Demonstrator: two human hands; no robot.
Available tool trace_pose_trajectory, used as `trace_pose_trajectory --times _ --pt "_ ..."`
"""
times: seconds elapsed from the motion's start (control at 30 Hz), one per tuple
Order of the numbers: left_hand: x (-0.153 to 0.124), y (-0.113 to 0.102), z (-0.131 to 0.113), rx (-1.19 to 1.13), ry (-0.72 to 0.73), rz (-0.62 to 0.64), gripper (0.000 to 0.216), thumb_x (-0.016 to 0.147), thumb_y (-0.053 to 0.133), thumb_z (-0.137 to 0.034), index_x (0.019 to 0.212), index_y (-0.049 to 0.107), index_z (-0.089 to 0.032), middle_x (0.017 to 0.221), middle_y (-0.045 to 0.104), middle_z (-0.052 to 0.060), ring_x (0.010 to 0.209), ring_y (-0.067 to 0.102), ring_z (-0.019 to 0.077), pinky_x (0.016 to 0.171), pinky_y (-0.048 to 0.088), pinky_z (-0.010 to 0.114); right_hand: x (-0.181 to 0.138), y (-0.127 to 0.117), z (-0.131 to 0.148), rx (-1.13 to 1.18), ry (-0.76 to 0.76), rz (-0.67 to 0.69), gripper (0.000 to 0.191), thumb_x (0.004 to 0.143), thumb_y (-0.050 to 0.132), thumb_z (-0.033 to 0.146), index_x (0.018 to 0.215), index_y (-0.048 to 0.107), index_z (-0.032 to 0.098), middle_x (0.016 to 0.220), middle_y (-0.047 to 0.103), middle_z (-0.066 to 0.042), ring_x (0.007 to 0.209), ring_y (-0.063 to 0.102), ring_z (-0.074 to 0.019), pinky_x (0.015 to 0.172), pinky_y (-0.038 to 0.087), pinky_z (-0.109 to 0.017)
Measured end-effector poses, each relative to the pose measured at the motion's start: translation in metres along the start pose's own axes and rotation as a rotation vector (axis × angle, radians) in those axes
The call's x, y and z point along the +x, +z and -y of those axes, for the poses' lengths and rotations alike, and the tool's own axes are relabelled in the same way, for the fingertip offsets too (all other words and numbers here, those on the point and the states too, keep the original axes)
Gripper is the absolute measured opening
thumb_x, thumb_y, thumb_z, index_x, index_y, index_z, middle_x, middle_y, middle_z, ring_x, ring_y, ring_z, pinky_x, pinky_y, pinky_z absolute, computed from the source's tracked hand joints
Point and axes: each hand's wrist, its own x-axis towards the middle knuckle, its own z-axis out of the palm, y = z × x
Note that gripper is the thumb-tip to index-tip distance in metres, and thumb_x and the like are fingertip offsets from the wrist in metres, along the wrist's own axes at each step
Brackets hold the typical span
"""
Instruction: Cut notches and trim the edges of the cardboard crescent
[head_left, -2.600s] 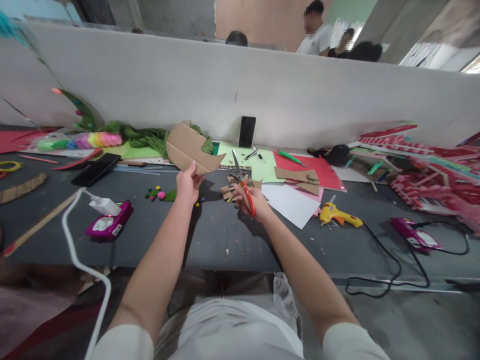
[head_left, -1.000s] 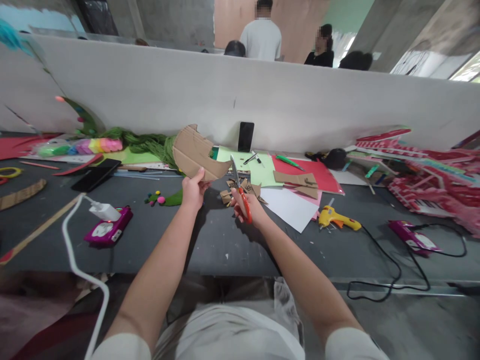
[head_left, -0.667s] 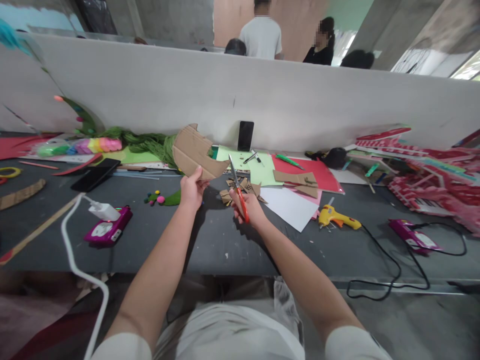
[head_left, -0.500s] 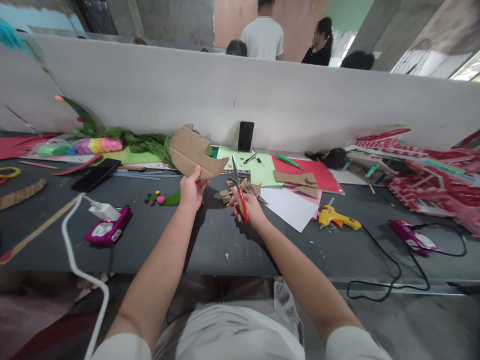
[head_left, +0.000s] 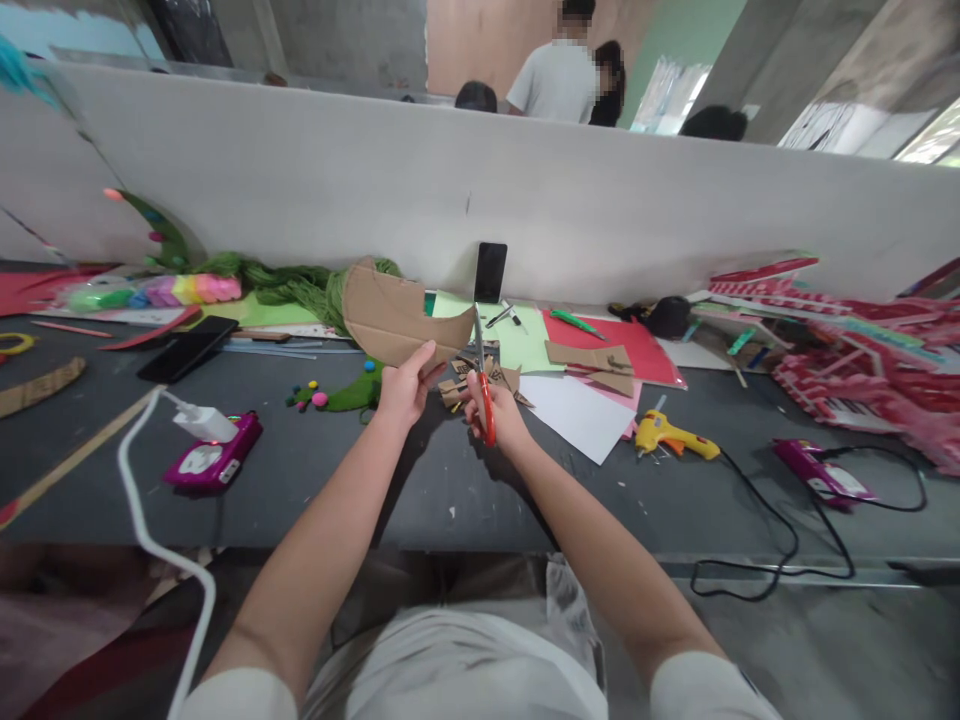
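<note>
My left hand (head_left: 406, 386) grips the lower edge of a curved brown cardboard piece (head_left: 390, 315) and holds it up over the dark table (head_left: 450, 480). In my right hand (head_left: 501, 418) are red-handled scissors (head_left: 483, 375), blades pointing up and away, their tips right at the pointed right end of the cardboard. Small cardboard scraps (head_left: 499, 378) lie on the table just behind both hands.
A phone (head_left: 491, 271) leans on the white partition. A yellow glue gun (head_left: 666, 434) with a black cord, white paper (head_left: 577, 412), a red sheet (head_left: 637, 345), green yarn (head_left: 292, 285), pompoms (head_left: 315, 396), a magenta power strip (head_left: 214, 455), another phone (head_left: 186, 348). People stand beyond the partition.
My left hand shifted right and tilted the cardboard flatter, bringing its pointed end to the scissor blades. The scissors stand more upright. The people behind the partition moved right.
</note>
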Motion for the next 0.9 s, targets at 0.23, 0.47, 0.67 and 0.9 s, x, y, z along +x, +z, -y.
trace_pose_trajectory --times 0.23,0.47,0.67,0.9 --pt "-0.002 0.002 0.002 -0.034 -0.043 -0.014 0.035 0.069 0.088 -0.009 0.101 0.075 -0.016 0.095 0.081 0.006 0.078 0.077 0.0191 0.074 0.066 0.033 0.002 0.0 -0.001 -0.03 0.02 -0.003 0.063 0.086 0.056 0.084 0.079 0.055 0.021 0.051 0.056 0.003 0.032 0.048 -0.0089 0.032 0.036 -0.02" --pt "-0.008 0.005 0.005 -0.011 -0.052 -0.017 0.038 0.067 0.087 -0.008 0.103 0.076 -0.016 0.097 0.081 0.006 0.081 0.077 0.0206 0.071 0.066 0.031 0.005 0.0 -0.006 -0.005 0.017 0.01 0.065 0.087 0.052 0.085 0.082 0.056 0.02 0.052 0.058 0.002 0.033 0.051 -0.0098 0.032 0.038 -0.02" --pt "-0.01 0.007 0.012 -0.009 -0.065 0.006 0.043 0.065 0.089 -0.01 0.106 0.076 -0.015 0.103 0.081 0.009 0.086 0.077 0.0223 0.07 0.066 0.031 0.006 0.0 -0.002 -0.036 0.022 -0.013 0.065 0.092 0.05 0.081 0.077 0.058 0.019 0.052 0.058 0.0 0.034 0.05 -0.0096 0.033 0.039 -0.02" --pt "-0.037 0.003 0.009 0.058 -0.076 -0.012 0.051 0.061 0.093 -0.016 0.108 0.075 -0.017 0.108 0.08 0.009 0.09 0.077 0.0228 0.075 0.066 0.033 -0.024 -0.008 0.008 -0.121 0.157 -0.002 0.058 0.095 0.05 0.074 0.076 0.056 0.02 0.047 0.055 0.002 0.031 0.049 -0.0107 0.031 0.035 -0.02"
